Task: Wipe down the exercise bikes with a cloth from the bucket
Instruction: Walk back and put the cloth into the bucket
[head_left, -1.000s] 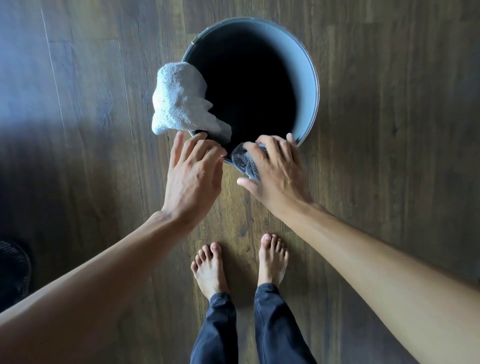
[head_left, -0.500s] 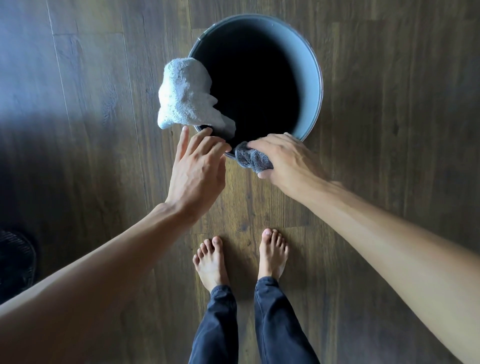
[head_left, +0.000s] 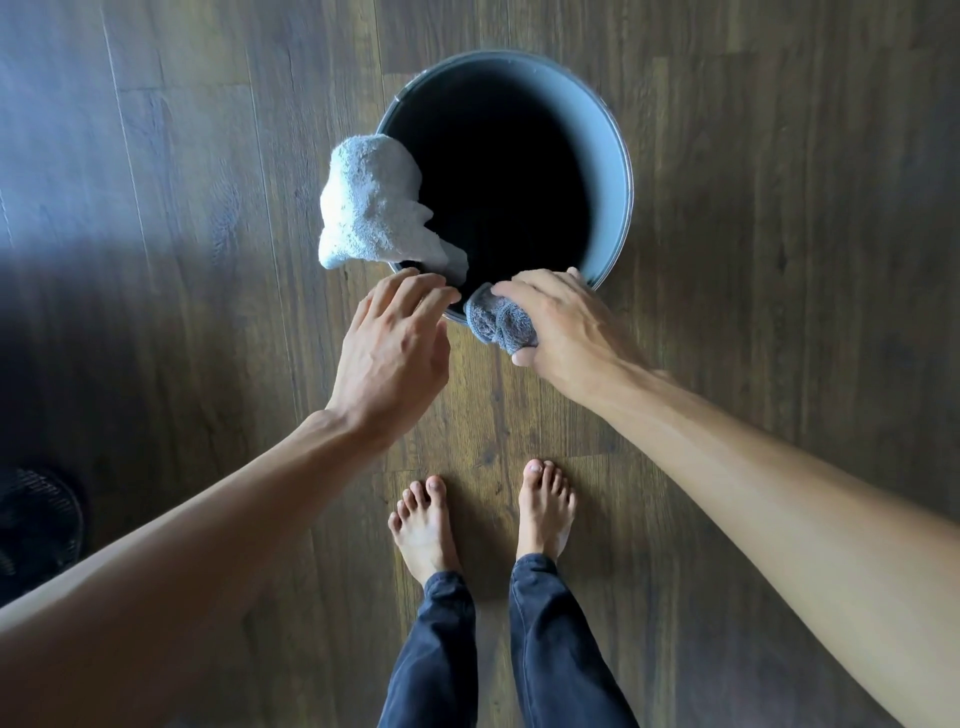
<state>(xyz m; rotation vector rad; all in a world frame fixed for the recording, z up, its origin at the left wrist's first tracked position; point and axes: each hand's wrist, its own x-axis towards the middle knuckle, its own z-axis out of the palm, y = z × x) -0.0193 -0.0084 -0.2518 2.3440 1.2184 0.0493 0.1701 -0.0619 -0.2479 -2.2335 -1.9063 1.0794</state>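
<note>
Right hand (head_left: 566, 332) has its fingers (head_left: 524, 291) curled tight round the grey cloth (head_left: 498, 322), bunched right at the bucket (head_left: 608, 171) rim at about 6 o'clock. The left hand (head_left: 395, 353) hovers at 7 o'clock, loosely spread and holding nothing, and I can't tell if it touches the rim. My worry: the white cloth (head_left: 369, 208) is only draped over the rim at 9 o'clock, just above that left hand, so a careless nudge probably drops it on the floor (head_left: 779, 260), and if the grey one's soaked it'll likely drip right by those bare feet (head_left: 426, 525), slip risk.
</note>
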